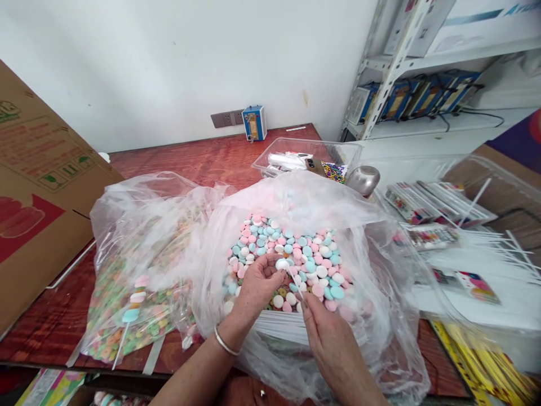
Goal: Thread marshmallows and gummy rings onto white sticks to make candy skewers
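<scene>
- The left hand (257, 287) is pinching a white candy (282, 264) between thumb and curled fingers, barely parted;
- the right hand (332, 341) is gripping the lower end of a thin white stick (296, 285), thumb and fingers nearly together; the stick's top is meeting the candy's edge;
- the candy is sitting at the left fingertips, over pink, blue and white sweets (311, 265) lying inside a plastic bag (391, 344).

Matt candies (310, 266) in a crinkled, glossy plastic bag (291, 194)
The stick (296, 285) looks like smooth plastic; the counter (186, 160) is wood with a varnished shine, the bracelet (220, 341) polished-looking metal, the carton (42, 169) matt cardboard, the tub (336, 150) clear, hard, glossy plastic.
</scene>
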The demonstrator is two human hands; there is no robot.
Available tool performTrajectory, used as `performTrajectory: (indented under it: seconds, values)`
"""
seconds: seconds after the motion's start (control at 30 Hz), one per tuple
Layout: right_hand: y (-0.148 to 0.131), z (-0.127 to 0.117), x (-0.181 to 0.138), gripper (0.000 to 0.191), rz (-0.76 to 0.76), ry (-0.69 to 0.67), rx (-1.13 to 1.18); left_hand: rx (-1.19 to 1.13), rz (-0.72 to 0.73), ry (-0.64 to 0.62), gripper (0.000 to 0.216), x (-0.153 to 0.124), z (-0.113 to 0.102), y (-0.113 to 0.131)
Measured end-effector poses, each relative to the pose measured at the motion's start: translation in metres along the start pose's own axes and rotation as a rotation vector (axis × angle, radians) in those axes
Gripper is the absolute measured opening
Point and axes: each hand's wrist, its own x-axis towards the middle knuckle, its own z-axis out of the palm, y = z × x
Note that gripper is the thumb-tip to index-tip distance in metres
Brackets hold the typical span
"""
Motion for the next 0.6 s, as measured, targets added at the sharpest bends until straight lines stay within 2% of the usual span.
performTrajectory:
  seconds: [0.4,0.6]
  values:
    - [-0.0089,-0.0031,-0.0011,0.032,0.015,-0.062,0.237,0.017,0.013,0.000,0.039,-0.0003,-0.0013,-0.0043]
    - [-0.0109,-0.0091,-0.0010,0.033,0.060,-0.076,0.388,0.074,0.080,-0.092,0.029,-0.0017,-0.0042,-0.0092]
